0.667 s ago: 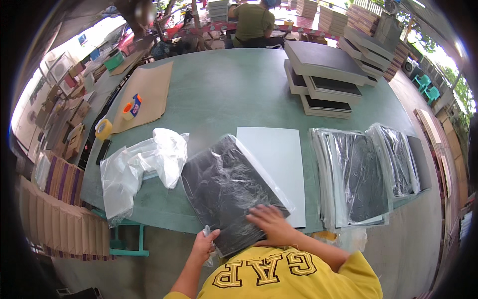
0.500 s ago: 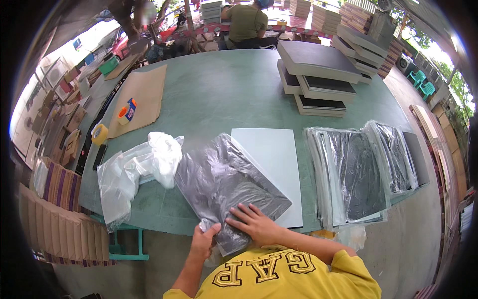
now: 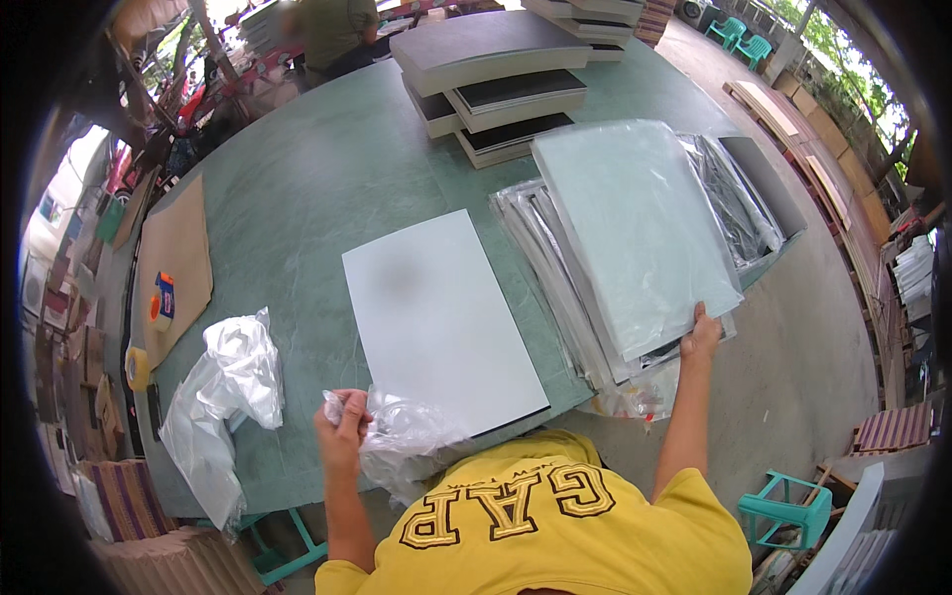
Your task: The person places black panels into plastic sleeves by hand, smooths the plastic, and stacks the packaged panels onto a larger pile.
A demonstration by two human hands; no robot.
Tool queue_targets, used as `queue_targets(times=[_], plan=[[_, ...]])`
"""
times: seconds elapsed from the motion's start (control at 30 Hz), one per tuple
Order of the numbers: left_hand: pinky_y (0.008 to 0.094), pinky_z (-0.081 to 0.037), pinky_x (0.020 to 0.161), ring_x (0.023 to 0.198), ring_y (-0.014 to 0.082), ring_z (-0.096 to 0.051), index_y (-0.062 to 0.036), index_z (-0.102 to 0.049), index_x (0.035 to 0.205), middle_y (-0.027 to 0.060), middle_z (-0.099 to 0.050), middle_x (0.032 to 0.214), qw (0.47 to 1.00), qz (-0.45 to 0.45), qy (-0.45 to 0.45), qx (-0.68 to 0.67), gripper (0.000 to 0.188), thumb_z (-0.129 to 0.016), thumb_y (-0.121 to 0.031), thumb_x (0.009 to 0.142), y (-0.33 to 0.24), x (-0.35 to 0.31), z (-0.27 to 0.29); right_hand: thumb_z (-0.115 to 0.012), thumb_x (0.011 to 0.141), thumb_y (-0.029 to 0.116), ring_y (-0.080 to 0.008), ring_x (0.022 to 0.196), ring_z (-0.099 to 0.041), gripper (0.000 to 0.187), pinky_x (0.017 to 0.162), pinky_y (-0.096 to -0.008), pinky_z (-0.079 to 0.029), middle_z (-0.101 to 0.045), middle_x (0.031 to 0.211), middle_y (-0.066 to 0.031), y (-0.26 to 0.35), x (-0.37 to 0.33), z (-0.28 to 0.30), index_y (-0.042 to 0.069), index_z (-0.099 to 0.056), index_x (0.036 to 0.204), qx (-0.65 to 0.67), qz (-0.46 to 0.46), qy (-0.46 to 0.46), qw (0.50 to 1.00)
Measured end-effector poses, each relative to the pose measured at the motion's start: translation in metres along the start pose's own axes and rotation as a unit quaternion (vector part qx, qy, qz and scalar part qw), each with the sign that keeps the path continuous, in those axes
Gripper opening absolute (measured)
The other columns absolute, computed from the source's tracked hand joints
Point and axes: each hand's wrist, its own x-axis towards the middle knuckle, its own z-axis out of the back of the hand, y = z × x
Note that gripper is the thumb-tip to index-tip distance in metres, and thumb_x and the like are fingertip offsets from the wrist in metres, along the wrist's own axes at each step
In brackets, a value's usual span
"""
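Note:
My left hand is closed on a crumpled clear plastic bag at the table's near edge. Over on the right, my right hand pinches the near corner of a plastic-wrapped board, pale side up. That board lies over a stack of plastic-wrapped dark boards, covering much of it. Between my hands, a bare pale board rests flat on the green table, with a dark edge along its near side. Farther left sits a heap of clear plastic bags.
Dark-topped thick boards are piled unevenly at the far side. Brown paper lies at the left with a tape dispenser on it and a yellow tape roll nearby. A green stool stands lower right. Another person is beyond the table.
The wrapped board went from in front of me to the right-hand stack, turned from dark side to pale side up. My left hand now holds a plastic bag. The view has shifted rightward.

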Motion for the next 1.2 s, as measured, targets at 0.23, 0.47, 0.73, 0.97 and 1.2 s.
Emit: queue_targets(times=[0.23, 0.47, 0.73, 0.97, 1.2], plan=[[0.0179, -0.019, 0.034, 0.039, 0.0013, -0.027, -0.0036, -0.055, 0.08, -0.0055, -0.035, 0.049, 0.947, -0.244, -0.209, -0.032, 0.025, -0.048, -0.027, 0.087, -0.087, 0.051, 0.054, -0.058, 0.076, 0.005, -0.0246, 0.097, -0.048, 0.044, 0.082, -0.0337, -0.042, -0.049, 0.109, -0.0163, -0.024, 0.033, 0.059, -0.004, -0.041, 0.115, -0.274, 0.218, -0.162, 0.923], [0.0161, -0.027, 0.036, 0.042, 0.0009, -0.035, -0.0068, -0.055, 0.08, -0.0016, -0.052, 0.059, 0.968, -0.217, -0.025, -0.126, 0.016, -0.052, -0.022, 0.085, -0.106, 0.065, -0.027, -0.06, 0.075, 0.006, -0.0158, 0.1, -0.046, 0.045, 0.087, -0.0273, -0.037, -0.048, 0.113, -0.0084, -0.012, -0.114, -0.119, 0.002, -0.045, 0.117, -0.313, 0.135, 0.366, 0.866], [0.0243, -0.04, 0.071, 0.084, 0.0111, -0.05, 0.0002, -0.05, 0.102, 0.0077, -0.054, 0.098, 0.916, -0.4, 0.003, -0.041, 0.034, -0.062, -0.021, 0.079, -0.124, 0.03, -0.035, -0.051, 0.079, -0.001, -0.0129, 0.064, -0.058, 0.014, 0.054, -0.0251, -0.047, -0.061, 0.075, -0.0048, -0.064, -0.27, -0.196, 0.001, -0.059, 0.09, -0.163, -0.04, 0.752, 0.637], [0.0219, -0.04, 0.07, 0.078, 0.0106, -0.051, -0.0003, -0.052, 0.101, 0.0046, -0.055, 0.087, 0.987, -0.158, -0.025, -0.015, 0.036, -0.059, -0.029, 0.081, -0.011, 0.021, -0.029, -0.051, 0.082, 0.005, -0.0046, 0.049, -0.044, 0.008, 0.043, -0.0207, -0.037, -0.054, 0.063, 0.0005, -0.037, -0.279, -0.218, 0.003, -0.059, 0.085, -0.116, -0.017, 0.697, 0.707], [0.0212, -0.042, 0.059, 0.064, 0.0093, -0.048, -0.0023, -0.056, 0.089, -0.001, -0.052, 0.072, 0.957, -0.254, -0.142, 0.007, 0.018, -0.059, -0.017, 0.08, -0.091, 0.04, 0.006, -0.059, 0.08, 0.015, -0.0167, 0.077, -0.057, 0.025, 0.067, -0.0277, -0.047, -0.059, 0.088, -0.0096, -0.015, -0.241, -0.193, 0.0, -0.054, 0.099, -0.053, -0.139, 0.724, 0.673]])
